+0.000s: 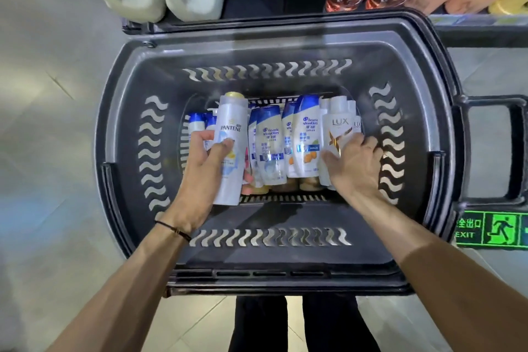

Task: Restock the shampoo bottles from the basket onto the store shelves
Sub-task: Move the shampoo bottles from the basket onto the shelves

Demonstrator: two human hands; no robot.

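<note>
Well below basket rim (274,34), left hand (205,160) grips Pantene (231,123), right hand (354,166) grips Lux (338,123)

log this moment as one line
phase: picking from basket | left hand: grips pantene bottle | right hand: grips lux bottle | head & shoulders bottles: in basket

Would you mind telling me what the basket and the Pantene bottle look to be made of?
Basket: most likely moulded plastic, dark grey, semi-matte; the wavy slots cut through its walls and the soft sheen on the rim suggest it. Pantene bottle: probably plastic, pale and glossy, with a printed label; its gold cap is too blurred to tell plastic from metal.
</note>
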